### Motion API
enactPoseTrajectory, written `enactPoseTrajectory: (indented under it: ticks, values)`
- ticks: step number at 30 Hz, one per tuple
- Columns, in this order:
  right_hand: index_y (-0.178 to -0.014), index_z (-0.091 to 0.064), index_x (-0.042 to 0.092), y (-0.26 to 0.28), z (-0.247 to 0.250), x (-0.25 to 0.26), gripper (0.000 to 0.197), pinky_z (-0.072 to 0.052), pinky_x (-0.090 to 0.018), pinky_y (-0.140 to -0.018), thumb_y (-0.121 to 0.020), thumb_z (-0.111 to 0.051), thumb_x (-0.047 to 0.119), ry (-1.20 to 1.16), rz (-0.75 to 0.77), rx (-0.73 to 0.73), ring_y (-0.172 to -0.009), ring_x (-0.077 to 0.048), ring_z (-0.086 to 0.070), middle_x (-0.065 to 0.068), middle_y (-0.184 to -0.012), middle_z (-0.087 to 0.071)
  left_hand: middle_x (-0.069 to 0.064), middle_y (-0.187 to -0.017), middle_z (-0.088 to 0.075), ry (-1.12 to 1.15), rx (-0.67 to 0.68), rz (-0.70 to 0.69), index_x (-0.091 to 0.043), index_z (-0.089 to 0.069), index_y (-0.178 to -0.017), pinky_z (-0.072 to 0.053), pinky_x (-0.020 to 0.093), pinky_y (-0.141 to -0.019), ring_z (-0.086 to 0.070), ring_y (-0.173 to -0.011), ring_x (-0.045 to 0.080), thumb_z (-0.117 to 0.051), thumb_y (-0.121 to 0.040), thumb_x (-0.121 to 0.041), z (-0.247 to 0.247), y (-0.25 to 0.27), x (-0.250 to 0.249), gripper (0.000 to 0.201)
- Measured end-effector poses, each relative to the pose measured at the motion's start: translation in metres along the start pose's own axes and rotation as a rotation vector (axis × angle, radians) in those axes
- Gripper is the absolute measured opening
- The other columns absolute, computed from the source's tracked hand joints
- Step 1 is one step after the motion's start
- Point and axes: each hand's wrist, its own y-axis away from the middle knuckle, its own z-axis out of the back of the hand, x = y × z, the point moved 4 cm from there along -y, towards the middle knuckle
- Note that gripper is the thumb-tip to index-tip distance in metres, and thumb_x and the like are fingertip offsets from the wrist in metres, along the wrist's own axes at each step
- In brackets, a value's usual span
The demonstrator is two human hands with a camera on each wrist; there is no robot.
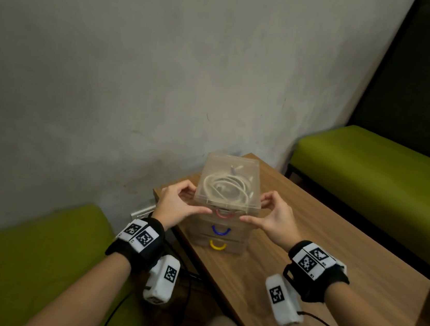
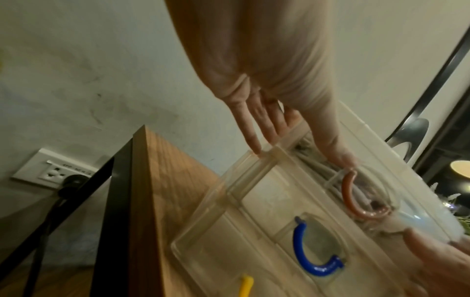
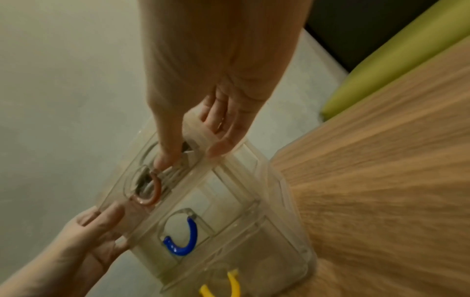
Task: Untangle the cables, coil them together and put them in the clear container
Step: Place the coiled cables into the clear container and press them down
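A clear container (image 1: 239, 243) with three stacked drawers stands on the wooden table (image 1: 333, 245), close to the wall. White cables (image 1: 225, 187) lie coiled inside its top drawer, the one with the red handle (image 1: 224, 215). My left hand (image 1: 199, 200) grips the container's upper left corner, thumb on the drawer front beside the red handle, fingers on the side wall. My right hand (image 1: 254, 208) mirrors it at the upper right corner. The left wrist view shows the left hand (image 2: 302, 157) against the container (image 2: 267, 201). The right wrist view shows the right hand (image 3: 189, 158) beside the red handle (image 3: 152, 193).
Under the top drawer are a drawer with a blue handle (image 1: 220, 231) and one with a yellow handle (image 1: 217, 245). Green benches (image 1: 382, 183) flank the table on the right and on the near left (image 1: 20, 261). A wall socket (image 2: 54, 170) with a black plug sits left of the table.
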Motion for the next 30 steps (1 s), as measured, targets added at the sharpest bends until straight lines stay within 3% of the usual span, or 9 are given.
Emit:
enactPoseTrajectory:
  ticks: [2,4,7,10,14,17,20,26,30]
  values:
    - [-0.083,-0.046,0.020,-0.001,0.000,0.002,0.052,-0.042,-0.015,-0.066,-0.054,-0.087,0.033,0.008,0.039,0.003,-0.080,-0.010,-0.055,0.006,-0.083,-0.058,-0.004,-0.078,-0.071,-0.006,-0.019,-0.006,-0.022,-0.065,-0.073,-0.053,0.034,-0.083,-0.067,-0.080,0.015,-0.083,-0.038,-0.060,0.000,0.001,-0.001,0.055]
    - [-0.080,-0.041,0.020,0.000,0.000,0.005,0.052,-0.041,-0.013,-0.062,-0.057,-0.086,0.033,0.035,0.061,0.035,-0.079,-0.008,-0.054,0.004,-0.084,-0.057,-0.004,-0.085,-0.071,0.000,0.035,-0.002,-0.023,-0.066,-0.079,-0.051,0.031,-0.085,-0.066,-0.086,0.014,-0.082,-0.040,-0.058,0.001,0.000,-0.003,0.054]
    - [-0.085,-0.039,0.014,0.001,-0.004,0.008,0.056,-0.041,-0.017,-0.060,-0.061,-0.085,0.034,0.055,0.039,0.046,-0.079,-0.012,-0.051,0.002,-0.086,-0.053,-0.001,-0.099,-0.069,0.037,0.135,0.019,-0.021,-0.065,-0.097,-0.050,0.029,-0.092,-0.065,-0.097,0.013,-0.086,-0.054,-0.037,0.002,-0.003,-0.009,0.051]
    - [-0.085,-0.039,0.008,0.006,-0.008,0.007,0.059,-0.038,-0.016,-0.058,-0.059,-0.086,0.033,0.049,0.035,-0.079,-0.070,-0.013,-0.046,-0.002,-0.079,-0.052,0.006,-0.111,-0.066,0.100,0.089,0.036,-0.012,-0.060,-0.115,-0.047,0.030,-0.099,-0.062,-0.103,0.013,-0.078,-0.071,-0.010,-0.001,-0.003,-0.010,0.047]
    - [-0.081,-0.036,0.013,0.009,-0.019,0.005,0.061,-0.033,-0.016,-0.055,-0.056,-0.087,0.037,0.068,0.010,-0.260,-0.070,-0.012,-0.046,0.001,-0.079,-0.050,0.011,-0.128,-0.058,0.032,0.039,0.020,-0.007,-0.050,-0.131,-0.042,0.028,-0.102,-0.057,-0.116,0.017,-0.066,-0.082,-0.004,-0.015,-0.010,-0.011,0.051]
    - [-0.090,-0.038,0.014,0.007,-0.032,0.008,0.059,-0.042,-0.023,-0.070,-0.059,-0.085,0.031,0.003,-0.027,-0.409,-0.087,-0.017,-0.052,-0.003,-0.094,-0.053,0.011,-0.148,-0.036,0.185,0.061,0.192,-0.008,-0.029,-0.144,-0.029,0.032,-0.112,-0.038,-0.132,0.017,-0.056,-0.091,-0.018,-0.037,-0.022,-0.029,0.060]
    - [-0.099,-0.039,0.005,-0.001,-0.039,0.011,0.061,-0.048,-0.041,-0.083,-0.064,-0.082,0.027,-0.005,-0.063,-0.419,-0.100,-0.028,-0.053,-0.014,-0.104,-0.052,0.007,-0.158,-0.007,0.034,0.210,0.225,-0.014,-0.004,-0.149,-0.013,0.038,-0.118,-0.010,-0.145,0.020,-0.060,-0.087,-0.039,-0.058,-0.033,-0.044,0.087]
    - [-0.094,-0.030,0.010,-0.014,-0.026,0.012,0.052,-0.038,-0.028,-0.076,-0.070,-0.076,0.014,0.027,-0.041,-0.225,-0.094,-0.020,-0.045,-0.011,-0.101,-0.044,0.012,-0.158,-0.004,-0.154,0.221,0.220,-0.011,0.003,-0.148,-0.013,0.036,-0.116,-0.008,-0.145,0.025,-0.055,-0.087,-0.047,-0.058,-0.049,-0.048,0.092]
    - [-0.093,-0.038,0.008,-0.008,-0.035,0.012,0.039,-0.040,-0.028,-0.080,-0.072,-0.071,0.006,0.021,-0.029,-0.288,-0.090,-0.018,-0.045,-0.009,-0.101,-0.046,0.012,-0.157,-0.006,-0.152,0.109,0.209,-0.009,-0.005,-0.149,-0.013,0.036,-0.116,-0.008,-0.145,0.027,-0.054,-0.091,-0.039,-0.062,-0.049,-0.050,0.081]
